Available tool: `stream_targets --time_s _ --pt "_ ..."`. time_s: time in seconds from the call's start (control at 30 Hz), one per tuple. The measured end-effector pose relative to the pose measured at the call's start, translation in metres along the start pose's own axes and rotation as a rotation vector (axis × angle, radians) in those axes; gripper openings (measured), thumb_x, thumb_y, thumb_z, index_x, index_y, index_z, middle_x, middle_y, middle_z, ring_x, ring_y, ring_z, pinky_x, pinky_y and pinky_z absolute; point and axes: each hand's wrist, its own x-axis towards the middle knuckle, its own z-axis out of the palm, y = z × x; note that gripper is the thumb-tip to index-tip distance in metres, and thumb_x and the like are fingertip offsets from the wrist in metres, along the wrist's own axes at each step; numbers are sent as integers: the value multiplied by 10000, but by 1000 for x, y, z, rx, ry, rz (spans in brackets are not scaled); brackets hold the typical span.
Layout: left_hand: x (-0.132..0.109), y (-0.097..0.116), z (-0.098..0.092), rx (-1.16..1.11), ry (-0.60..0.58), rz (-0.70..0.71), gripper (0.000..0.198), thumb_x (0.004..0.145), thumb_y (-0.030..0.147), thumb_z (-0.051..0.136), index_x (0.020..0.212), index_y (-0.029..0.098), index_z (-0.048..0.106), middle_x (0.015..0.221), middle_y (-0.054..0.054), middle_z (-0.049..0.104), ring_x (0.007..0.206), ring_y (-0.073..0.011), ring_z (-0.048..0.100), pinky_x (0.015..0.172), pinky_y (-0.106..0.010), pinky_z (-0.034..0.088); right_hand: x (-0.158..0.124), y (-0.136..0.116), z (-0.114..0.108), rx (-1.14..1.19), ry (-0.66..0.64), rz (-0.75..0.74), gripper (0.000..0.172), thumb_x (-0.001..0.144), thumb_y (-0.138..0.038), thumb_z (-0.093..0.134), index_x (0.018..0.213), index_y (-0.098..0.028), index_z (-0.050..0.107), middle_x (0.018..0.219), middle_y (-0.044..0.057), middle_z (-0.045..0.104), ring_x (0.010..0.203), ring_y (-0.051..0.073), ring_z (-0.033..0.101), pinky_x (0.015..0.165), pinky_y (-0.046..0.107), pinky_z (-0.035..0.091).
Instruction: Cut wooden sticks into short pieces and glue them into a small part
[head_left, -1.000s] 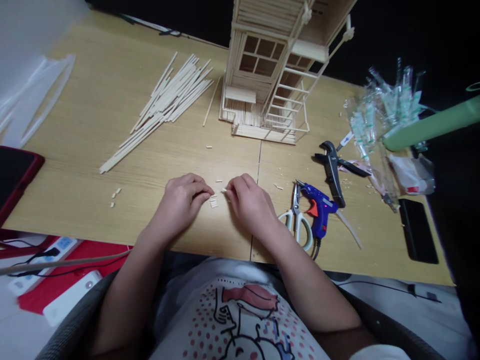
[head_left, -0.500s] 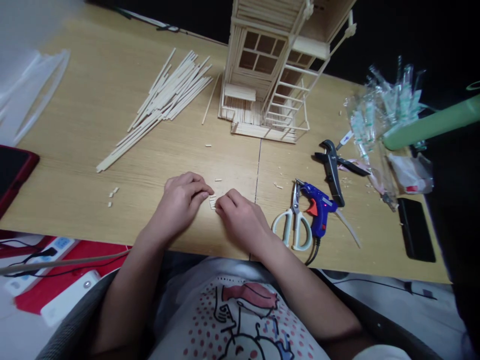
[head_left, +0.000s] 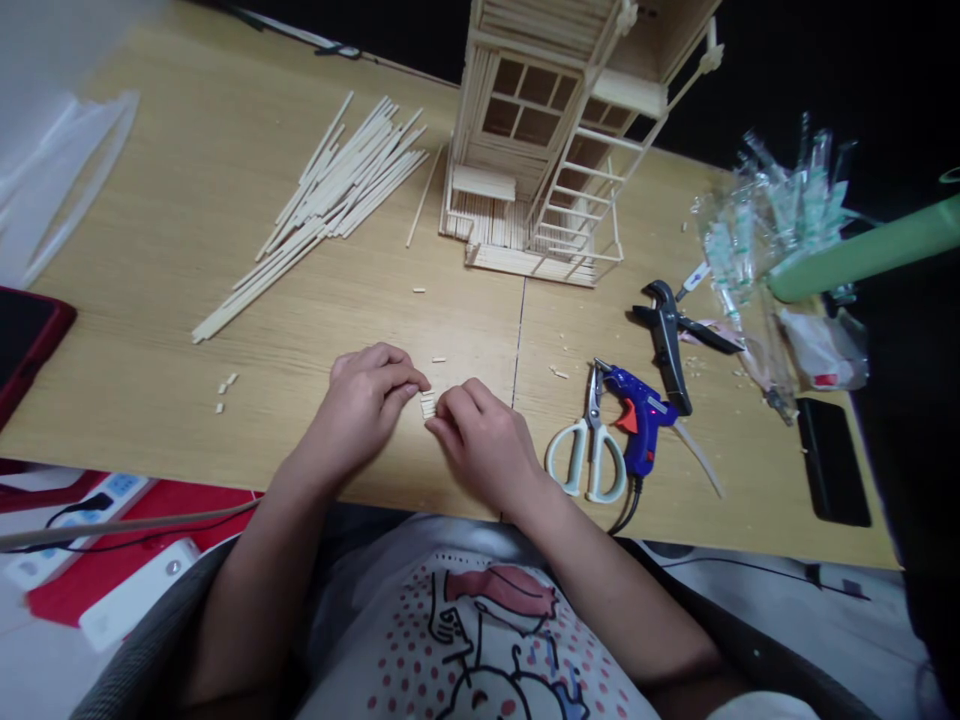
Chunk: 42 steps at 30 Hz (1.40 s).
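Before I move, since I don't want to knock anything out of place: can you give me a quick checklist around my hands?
1. Short, pale wooden pieces between the hands: ok, lying side by side.
2. Left hand near them: ok, fingertips by their far end.
3. Grip of the right hand on a piece: cannot tell, too small.
4. Blue plastic glue gun apart from white-handled metal scissors: cannot tell, their tips meet in view.
5. All pieces gathered: not ok, three small wooden bits lie off left.

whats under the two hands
The table lies under the left hand and right hand, with a row of short sticks showing between them. Anything directly beneath either hand is covered, so can't be seen.
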Motion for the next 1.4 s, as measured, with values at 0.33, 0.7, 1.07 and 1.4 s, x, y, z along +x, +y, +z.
stream_targets --time_s 0.33,0.7,1.07,1.4 --pt "-4 2 -4 0 9 5 212 986 234 558 984 216 770 1032 -56 695 1029 -234 650 942 -424 464 -2 -1 -3 43 46 91 186 1025 -291 571 1115 -163 672 1038 104 670 909 233 636 753 328 487" --pt "-21 1 -1 44 64 52 195 986 278 606 1081 201 758 1091 -74 694 1066 -243 648 971 -439 472 -2 -4 2 51 32 46 329 1028 -298 527 1280 -146 675 1055 134 628 946 255 591 826 376 519" --pt "-22 1 0 41 80 45 200 1001 280 578 1074 205 748 1086 -75 704 1058 -241 651 968 -442 475 -4 -5 2 67 15 52 325 1022 -288 537 1273 -132 673 1058 138 635 946 255 601 841 376 524" --pt "-22 3 -1 32 80 30 215 1005 285 566 1074 200 751 1081 -77 704 1059 -241 649 970 -440 470 7 1 -6 79 131 52 376 1021 -295 536 1321 -96 644 1095 162 626 989 274 601 873 396 526"
